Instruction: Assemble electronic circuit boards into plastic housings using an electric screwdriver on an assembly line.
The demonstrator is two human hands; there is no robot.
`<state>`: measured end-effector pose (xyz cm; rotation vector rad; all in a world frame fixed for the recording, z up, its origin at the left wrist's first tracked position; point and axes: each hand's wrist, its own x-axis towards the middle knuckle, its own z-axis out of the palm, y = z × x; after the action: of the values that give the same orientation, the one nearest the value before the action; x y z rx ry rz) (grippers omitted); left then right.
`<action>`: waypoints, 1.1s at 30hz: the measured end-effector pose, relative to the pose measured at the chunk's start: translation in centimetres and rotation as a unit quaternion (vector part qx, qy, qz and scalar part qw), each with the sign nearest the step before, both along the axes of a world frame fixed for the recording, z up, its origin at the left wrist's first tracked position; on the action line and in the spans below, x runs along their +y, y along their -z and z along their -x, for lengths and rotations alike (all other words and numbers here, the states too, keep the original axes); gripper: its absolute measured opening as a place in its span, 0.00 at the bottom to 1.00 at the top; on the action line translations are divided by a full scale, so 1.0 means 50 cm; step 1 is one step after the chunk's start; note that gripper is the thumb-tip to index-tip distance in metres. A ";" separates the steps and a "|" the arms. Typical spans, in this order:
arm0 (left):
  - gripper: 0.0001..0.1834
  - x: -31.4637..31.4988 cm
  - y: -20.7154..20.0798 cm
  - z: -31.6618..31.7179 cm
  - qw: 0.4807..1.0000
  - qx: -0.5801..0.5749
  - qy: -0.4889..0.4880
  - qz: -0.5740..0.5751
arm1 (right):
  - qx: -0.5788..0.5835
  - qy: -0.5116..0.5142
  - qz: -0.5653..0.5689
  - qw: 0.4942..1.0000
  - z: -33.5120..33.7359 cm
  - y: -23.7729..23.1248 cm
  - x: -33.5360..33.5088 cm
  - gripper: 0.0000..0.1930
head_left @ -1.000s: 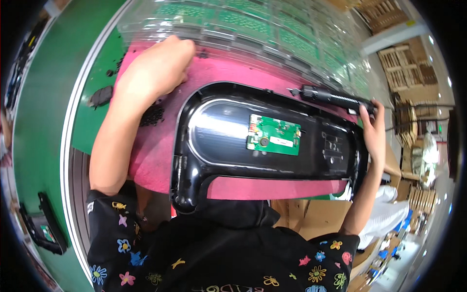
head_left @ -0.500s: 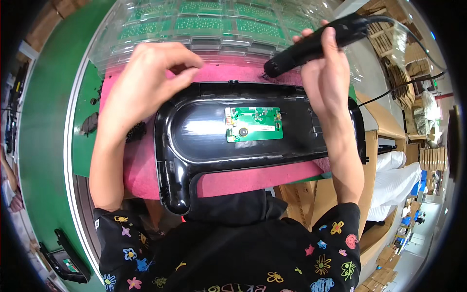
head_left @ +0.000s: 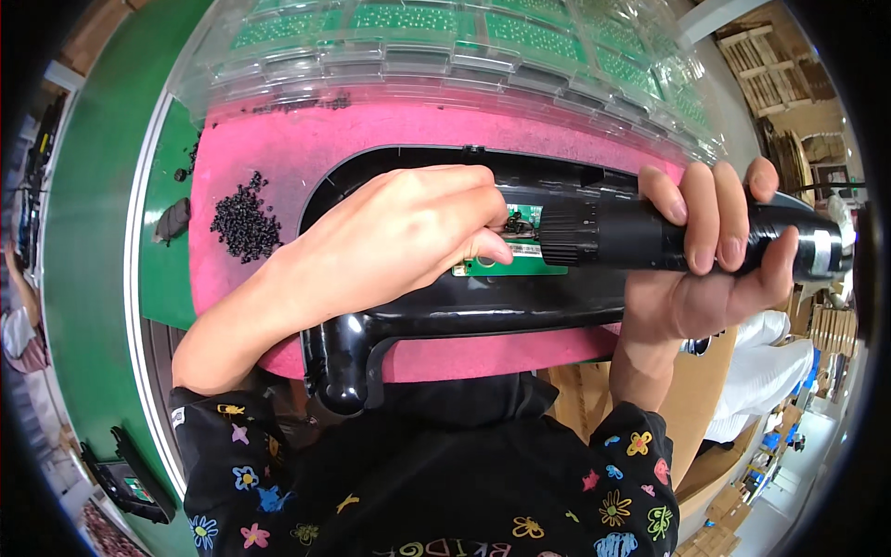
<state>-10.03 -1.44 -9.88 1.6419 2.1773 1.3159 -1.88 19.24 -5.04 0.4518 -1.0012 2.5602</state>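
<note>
My right hand (head_left: 719, 237) is wrapped round a black electric screwdriver (head_left: 622, 232), which lies nearly level with its ribbed nose pointing left. At that nose my left hand (head_left: 399, 232) is closed in a pinch, with a few small black screws (head_left: 519, 224) at its fingertips. Both are over a green circuit board (head_left: 515, 267), partly hidden by the fingers and the tool. The board sits inside a long black plastic housing (head_left: 464, 316) with a rounded arm at its near left. Whether the driver's bit touches a screw cannot be made out.
A heap of black screws (head_left: 245, 223) lies on the pink mat (head_left: 408, 125), left of the housing. Clear plastic trays (head_left: 399, 70) of green boards stand behind. A dark lump (head_left: 173, 223) rests at the mat's left. Another black housing (head_left: 130, 478) is at the lower left.
My right hand has brought the screwdriver down and turned it level over the board. My left hand has moved right from the housing's far left edge to the driver's nose.
</note>
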 end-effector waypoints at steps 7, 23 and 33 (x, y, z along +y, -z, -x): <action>0.14 0.000 -0.005 0.001 0.997 -0.070 -0.008 -0.010 | 0.047 -0.028 -0.056 0.997 -0.009 0.002 0.000 0.15; 0.06 -0.003 -0.028 0.016 0.990 0.074 -0.109 -0.044 | 0.035 -0.015 -0.304 0.952 -0.012 -0.027 0.046 0.16; 0.09 -0.003 0.011 0.017 0.998 0.050 0.029 0.023 | -0.013 0.089 -0.316 0.945 0.011 0.016 0.048 0.14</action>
<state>-10.87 -1.59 -10.45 1.7758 2.1774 1.1842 -2.45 21.64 -5.83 0.4576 -1.7855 2.0459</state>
